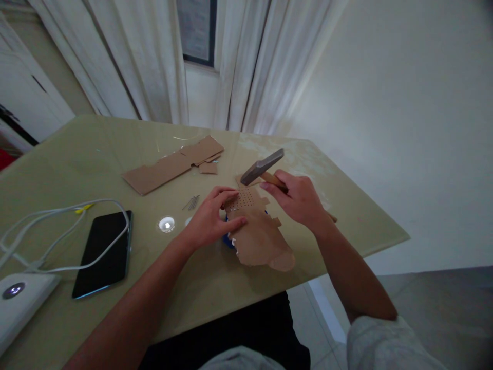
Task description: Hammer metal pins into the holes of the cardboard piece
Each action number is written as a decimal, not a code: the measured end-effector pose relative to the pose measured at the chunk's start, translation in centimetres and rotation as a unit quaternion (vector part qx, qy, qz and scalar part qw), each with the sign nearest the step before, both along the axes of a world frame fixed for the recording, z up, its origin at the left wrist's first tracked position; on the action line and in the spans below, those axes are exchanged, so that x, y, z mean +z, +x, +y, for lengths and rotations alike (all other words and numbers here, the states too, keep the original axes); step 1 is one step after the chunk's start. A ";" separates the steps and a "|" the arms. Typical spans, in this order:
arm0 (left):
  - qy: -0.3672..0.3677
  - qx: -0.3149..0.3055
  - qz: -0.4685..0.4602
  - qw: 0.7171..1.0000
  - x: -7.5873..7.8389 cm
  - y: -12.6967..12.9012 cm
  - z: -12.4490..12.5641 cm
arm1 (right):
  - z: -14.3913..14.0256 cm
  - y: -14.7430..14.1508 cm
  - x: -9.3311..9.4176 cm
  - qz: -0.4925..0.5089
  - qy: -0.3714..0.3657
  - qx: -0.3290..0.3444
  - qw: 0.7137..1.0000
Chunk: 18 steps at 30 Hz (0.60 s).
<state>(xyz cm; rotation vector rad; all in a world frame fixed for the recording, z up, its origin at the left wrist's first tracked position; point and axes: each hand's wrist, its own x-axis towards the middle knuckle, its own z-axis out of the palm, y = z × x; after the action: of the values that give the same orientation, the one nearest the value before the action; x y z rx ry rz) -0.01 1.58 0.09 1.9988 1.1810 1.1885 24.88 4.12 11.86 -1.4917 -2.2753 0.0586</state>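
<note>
My right hand [302, 198] is wrapped round the wooden handle of a hammer [262, 167]. Its metal head is raised just above the far end of a brown cardboard piece [262, 236]. Rows of small holes [245, 198] dot that end of the cardboard, and its edges are ragged. My left hand [211, 213] grips the cardboard's left side, thumb lying on top and fingers bent at the far edge; whether a nail is between them I cannot make out. Something blue [229, 239] shows beneath the cardboard, mostly hidden.
Several loose nails [191, 202] lie left of my left hand. Behind them is a long torn cardboard strip [169, 167] with smaller scraps. A phone [103, 252], a white cable [57, 210] and a white device [26, 303] occupy the left side. The table edge [358, 187] slopes away at right.
</note>
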 end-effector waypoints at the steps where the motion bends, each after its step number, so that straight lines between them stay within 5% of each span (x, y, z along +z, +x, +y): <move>1: 0.000 0.010 -0.005 1.000 0.1 0.0 0.0 | 0.5 0.2 -0.1 0.064 0.020 -0.009 0.998; 6: -0.016 0.139 -0.025 0.990 0.1 -1.6 0.9 | 3.3 1.2 -2.8 0.318 0.101 -0.041 0.942; 11: -0.075 0.275 0.147 0.947 -1.0 -4.2 2.1 | 5.3 2.6 -5.9 0.424 0.132 -0.068 0.893; 18: -0.131 0.282 0.337 0.888 -2.5 -5.2 1.7 | 4.8 4.2 -7.3 0.499 0.144 -0.089 0.850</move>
<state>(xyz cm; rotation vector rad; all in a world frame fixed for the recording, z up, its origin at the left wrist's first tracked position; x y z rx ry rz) -5.18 3.25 -2.45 1.9598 2.2502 0.4796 29.06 8.91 4.59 -1.1021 -1.2337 0.3361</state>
